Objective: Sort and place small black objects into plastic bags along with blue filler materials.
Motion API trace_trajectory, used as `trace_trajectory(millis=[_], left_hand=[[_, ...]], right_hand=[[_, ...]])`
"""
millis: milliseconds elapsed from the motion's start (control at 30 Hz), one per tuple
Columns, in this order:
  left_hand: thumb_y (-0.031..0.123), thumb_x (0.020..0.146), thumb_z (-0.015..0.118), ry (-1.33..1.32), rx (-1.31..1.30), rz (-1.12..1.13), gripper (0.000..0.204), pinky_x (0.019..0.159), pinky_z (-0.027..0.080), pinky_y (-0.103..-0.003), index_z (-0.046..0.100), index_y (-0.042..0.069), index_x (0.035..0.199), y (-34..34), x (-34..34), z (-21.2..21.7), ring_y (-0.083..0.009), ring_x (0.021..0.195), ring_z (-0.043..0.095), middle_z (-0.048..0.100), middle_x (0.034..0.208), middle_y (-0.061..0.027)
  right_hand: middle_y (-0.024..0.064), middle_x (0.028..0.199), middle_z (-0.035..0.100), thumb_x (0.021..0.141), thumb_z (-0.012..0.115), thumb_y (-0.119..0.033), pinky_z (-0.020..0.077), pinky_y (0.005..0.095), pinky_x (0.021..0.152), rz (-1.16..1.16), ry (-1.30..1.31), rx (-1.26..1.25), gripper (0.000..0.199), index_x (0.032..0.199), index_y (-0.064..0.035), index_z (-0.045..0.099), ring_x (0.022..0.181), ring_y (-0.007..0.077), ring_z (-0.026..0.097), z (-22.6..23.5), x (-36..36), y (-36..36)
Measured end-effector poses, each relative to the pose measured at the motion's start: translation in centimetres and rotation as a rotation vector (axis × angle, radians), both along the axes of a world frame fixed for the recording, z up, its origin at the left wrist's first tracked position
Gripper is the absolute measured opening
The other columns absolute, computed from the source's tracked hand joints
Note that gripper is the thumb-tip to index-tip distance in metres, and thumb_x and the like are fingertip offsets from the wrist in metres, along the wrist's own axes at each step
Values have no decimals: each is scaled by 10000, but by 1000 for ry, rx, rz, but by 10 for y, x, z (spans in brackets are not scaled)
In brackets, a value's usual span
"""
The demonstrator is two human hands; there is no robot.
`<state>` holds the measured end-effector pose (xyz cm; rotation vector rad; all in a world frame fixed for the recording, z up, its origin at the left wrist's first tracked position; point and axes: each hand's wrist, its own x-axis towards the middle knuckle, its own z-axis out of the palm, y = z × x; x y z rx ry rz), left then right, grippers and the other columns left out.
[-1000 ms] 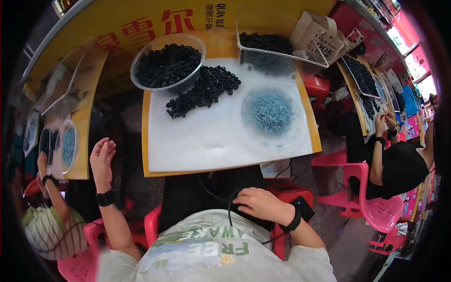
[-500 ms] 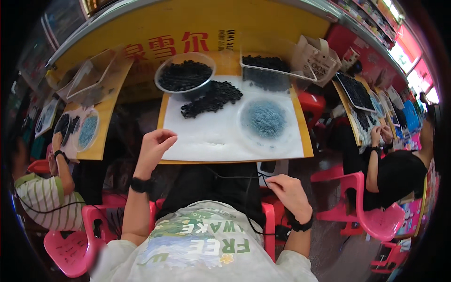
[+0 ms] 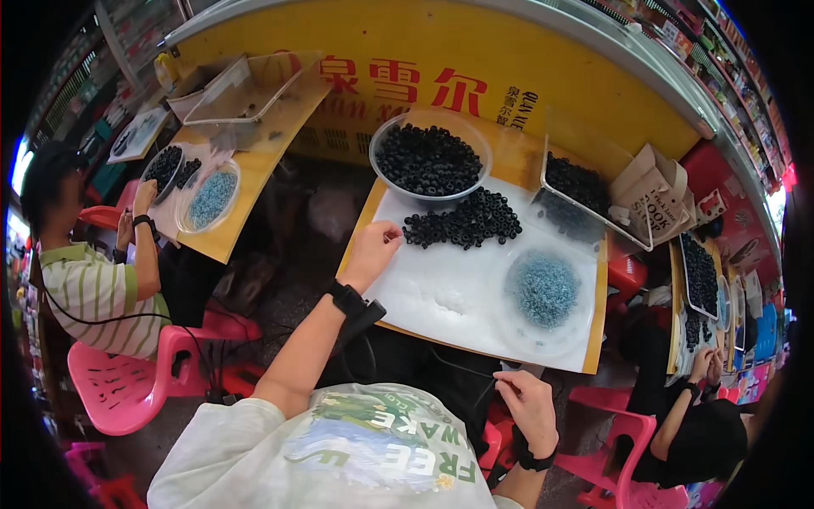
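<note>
- Co-worker (image 3: 97, 288) in a striped top, beside another bead table (image 3: 292, 110).
- Left hand (image 3: 370, 254) over the table's left edge, thumb and fingertips drawn together; I cannot tell if they hold anything.
- Printed T-shirt (image 3: 373, 441), green and white lettering.
- Yellow panel (image 3: 339, 34), large red characters, smaller black ones.
- Clear bowl (image 3: 405, 192) of black beads (image 3: 428, 159), more piled loose before it.
- White sheet (image 3: 441, 297), its surface showing from left hand to dish.
- Right hand (image 3: 527, 407) beyond the front edge, thumb meeting fingertips; dark cord (image 3: 462, 360) reaches them, grip uncertain.
- Clear dish (image 3: 543, 343), pale-blue beads (image 3: 543, 288).
- Tote bag (image 3: 649, 191), dark print.
</note>
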<state>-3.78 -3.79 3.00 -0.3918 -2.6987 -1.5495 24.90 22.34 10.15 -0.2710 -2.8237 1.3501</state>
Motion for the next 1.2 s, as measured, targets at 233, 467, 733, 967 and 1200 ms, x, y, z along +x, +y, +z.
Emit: trace_trajectory(millis=[233, 467, 733, 967, 1200], left_hand=[[80, 829, 719, 66, -15, 10, 207, 770, 539, -354, 712, -31, 1004, 15, -10, -17, -272, 834, 684, 695, 938, -180], [84, 822, 730, 90, -32, 72, 184, 722, 525, -351, 712, 9, 989, 29, -4, -20, -264, 777, 662, 685, 925, -141], [44, 823, 720, 45, 8, 76, 166, 665, 483, -294, 706, 2, 982, 38, 0, -19, -161, 688, 577, 643, 854, -88], [0, 881, 691, 6, 306, -29, 197, 745, 505, -232, 709, -21, 1076, 39, 6, -27, -107, 796, 605, 646, 927, -37], [48, 925, 691, -740, 874, -145, 245, 833, 576, -249, 671, -23, 1159, 52, 33, -4, -146, 896, 696, 695, 1033, -93]], right_hand=[[165, 881, 698, 865, 702, -49, 523, 334, 676, -31, -25, -32, 159, 1015, -3, 725, 728, 288, 673, 2, -27, 7], [184, 920, 715, 884, 692, -84, 539, 344, 715, -82, 4, 20, 149, 997, 8, 726, 815, 301, 708, 2, -30, 30], [172, 907, 688, 877, 691, -102, 527, 390, 731, -544, 144, 389, 144, 976, -5, 731, 826, 328, 680, -40, -28, 136], [135, 900, 644, 846, 724, -111, 522, 427, 747, -454, 75, 602, 127, 950, -41, 743, 860, 334, 656, -56, -43, 145], [130, 953, 658, 847, 712, -150, 542, 442, 775, -384, -110, 725, 111, 916, -63, 714, 899, 345, 670, -59, -53, 149]])
